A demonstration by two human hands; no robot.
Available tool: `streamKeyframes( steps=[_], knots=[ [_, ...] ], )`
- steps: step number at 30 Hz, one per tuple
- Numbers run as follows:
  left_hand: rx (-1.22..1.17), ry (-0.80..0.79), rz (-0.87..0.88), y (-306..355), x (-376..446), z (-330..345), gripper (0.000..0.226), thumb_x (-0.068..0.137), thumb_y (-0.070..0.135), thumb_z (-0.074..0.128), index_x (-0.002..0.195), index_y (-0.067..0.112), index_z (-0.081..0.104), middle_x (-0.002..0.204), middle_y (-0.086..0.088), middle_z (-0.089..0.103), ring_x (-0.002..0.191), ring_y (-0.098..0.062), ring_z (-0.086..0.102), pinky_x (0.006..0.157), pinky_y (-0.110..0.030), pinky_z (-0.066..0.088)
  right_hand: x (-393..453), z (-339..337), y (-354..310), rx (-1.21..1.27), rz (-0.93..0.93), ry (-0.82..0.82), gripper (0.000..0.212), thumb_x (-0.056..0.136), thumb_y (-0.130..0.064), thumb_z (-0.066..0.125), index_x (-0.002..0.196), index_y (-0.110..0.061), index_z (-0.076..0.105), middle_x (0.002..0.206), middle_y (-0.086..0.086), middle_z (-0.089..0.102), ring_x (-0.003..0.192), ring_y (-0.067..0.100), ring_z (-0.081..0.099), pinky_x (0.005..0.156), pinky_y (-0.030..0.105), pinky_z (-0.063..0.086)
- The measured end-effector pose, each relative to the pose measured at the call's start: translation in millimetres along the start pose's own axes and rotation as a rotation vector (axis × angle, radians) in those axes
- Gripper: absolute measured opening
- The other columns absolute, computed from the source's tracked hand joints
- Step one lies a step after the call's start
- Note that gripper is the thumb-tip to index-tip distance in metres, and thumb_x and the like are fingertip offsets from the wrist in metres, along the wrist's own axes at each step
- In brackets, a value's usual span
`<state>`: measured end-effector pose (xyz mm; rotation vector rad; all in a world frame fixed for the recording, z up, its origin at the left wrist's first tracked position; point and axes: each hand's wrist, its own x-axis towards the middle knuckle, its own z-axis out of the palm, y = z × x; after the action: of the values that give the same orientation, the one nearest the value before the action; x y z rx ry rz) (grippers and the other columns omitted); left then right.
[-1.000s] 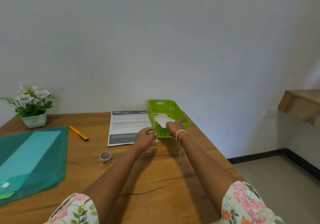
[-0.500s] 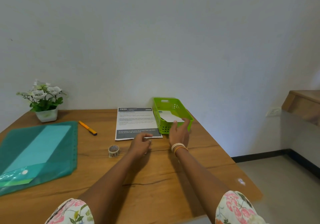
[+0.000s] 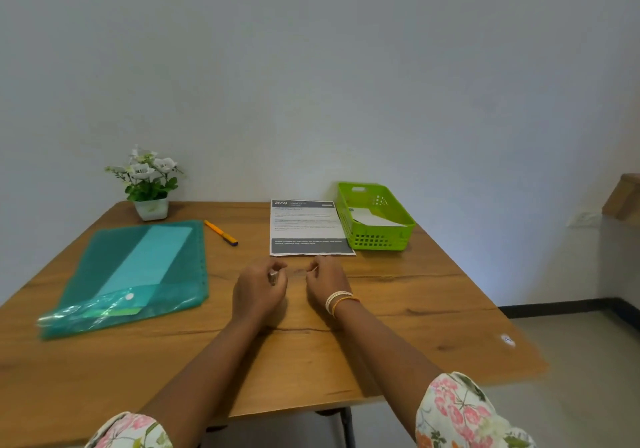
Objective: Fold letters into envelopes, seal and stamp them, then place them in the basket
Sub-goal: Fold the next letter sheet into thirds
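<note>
On your far left a green plastic folder (image 3: 131, 274) lies flat on the wooden counter (image 3: 415, 326), with a potted plant (image 3: 149, 181) behind it by the wall. Just right of the folder sits an orange pen (image 3: 220, 233). At the middle, your left hand (image 3: 258, 290) has its fingers (image 3: 277, 267) curled round a small roll of tape (image 3: 273, 277), mostly hidden. A clear strip seems to run across to your right hand (image 3: 327, 286), whose fingers pinch together at its end. Just beyond both hands lies a printed letter (image 3: 308, 228), flat and unfolded. Touching its right edge stands the green basket (image 3: 377, 240), with a white envelope (image 3: 375, 220) resting inside it.
</note>
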<state>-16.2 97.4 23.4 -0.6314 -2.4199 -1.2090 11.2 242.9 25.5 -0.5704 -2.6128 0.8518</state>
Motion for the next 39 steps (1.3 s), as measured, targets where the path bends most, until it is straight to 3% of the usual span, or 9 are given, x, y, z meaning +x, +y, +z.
streamKeyframes(
  steps=[4,7,11,16,21,25,29,33,39],
  knots=[
    [0.105,-0.038,-0.14,-20,1,-8,0.048,0.082,0.032,0.071,0.126,0.024,0.056,0.122,-0.002,0.051,0.111,-0.018,0.051,0.077,-0.027,0.044,5,15,-18,-0.059,-0.082,-0.054,0.018,0.085,-0.017,0.059,0.103,-0.015,0.061,0.112,0.009,0.055,0.102,0.028,0.056,0.09,0.033,0.046],
    [0.112,-0.142,-0.265,-35,2,-5,0.071,0.075,0.046,0.074,0.136,0.022,0.045,0.132,-0.002,0.049,0.119,-0.021,0.049,0.089,-0.037,0.048,10,26,-22,-0.128,-0.112,-0.08,0.028,0.087,-0.018,0.061,0.114,-0.014,0.057,0.121,0.009,0.05,0.107,0.028,0.056,0.092,0.033,0.045],
    [0.193,-0.185,-0.215,-46,13,-2,0.065,0.073,0.055,0.072,0.128,0.027,0.052,0.121,0.005,0.055,0.112,-0.017,0.051,0.085,-0.037,0.049,27,33,-27,-0.275,-0.161,-0.022,0.03,0.09,-0.017,0.058,0.12,-0.012,0.054,0.124,0.011,0.048,0.105,0.03,0.057,0.087,0.035,0.047],
    [0.177,-0.126,-0.202,-52,22,0,0.038,0.076,0.049,0.071,0.107,0.03,0.061,0.103,0.008,0.057,0.097,-0.013,0.053,0.073,-0.032,0.047,54,39,-24,-0.42,-0.202,-0.021,0.027,0.094,-0.005,0.047,0.118,-0.009,0.057,0.12,0.015,0.054,0.103,0.035,0.06,0.084,0.039,0.05],
    [0.22,0.03,-0.336,-58,34,3,0.036,0.082,0.039,0.069,0.111,0.02,0.063,0.109,-0.003,0.059,0.102,-0.02,0.054,0.078,-0.032,0.045,70,50,-20,-0.542,-0.258,-0.034,0.022,0.091,0.001,0.047,0.109,-0.003,0.06,0.113,0.017,0.056,0.096,0.036,0.061,0.08,0.04,0.05],
    [0.261,0.074,-0.378,-67,46,1,0.044,0.084,0.035,0.07,0.12,0.014,0.058,0.117,-0.008,0.057,0.108,-0.024,0.053,0.086,-0.037,0.047,67,54,-23,-0.432,-0.324,0.073,0.017,0.093,-0.007,0.047,0.105,-0.004,0.059,0.108,0.015,0.058,0.091,0.035,0.062,0.073,0.038,0.049],
    [0.197,0.042,-0.383,-69,46,1,0.059,0.082,0.031,0.072,0.132,0.014,0.046,0.128,-0.01,0.052,0.116,-0.028,0.05,0.093,-0.04,0.044,45,46,-11,-0.179,-0.318,0.238,0.009,0.085,-0.013,0.054,0.084,-0.006,0.06,0.087,0.013,0.06,0.078,0.03,0.059,0.063,0.034,0.044],
    [0.166,-0.006,-0.335,-65,32,-4,0.054,0.082,0.026,0.071,0.13,0.016,0.048,0.128,-0.01,0.049,0.116,-0.029,0.049,0.094,-0.041,0.043,15,29,9,0.07,-0.169,0.354,0.007,0.078,-0.009,0.058,0.072,-0.01,0.056,0.074,0.006,0.057,0.069,0.021,0.051,0.061,0.028,0.037],
    [0.054,0.0,-0.279,-55,7,-22,0.035,0.087,0.019,0.063,0.12,0.015,0.051,0.12,-0.009,0.047,0.104,-0.027,0.053,0.082,-0.04,0.048,-19,-8,39,0.43,0.112,0.521,0.016,0.078,-0.013,0.064,0.065,-0.011,0.055,0.064,0.003,0.052,0.062,0.018,0.044,0.059,0.029,0.035]
  ],
)
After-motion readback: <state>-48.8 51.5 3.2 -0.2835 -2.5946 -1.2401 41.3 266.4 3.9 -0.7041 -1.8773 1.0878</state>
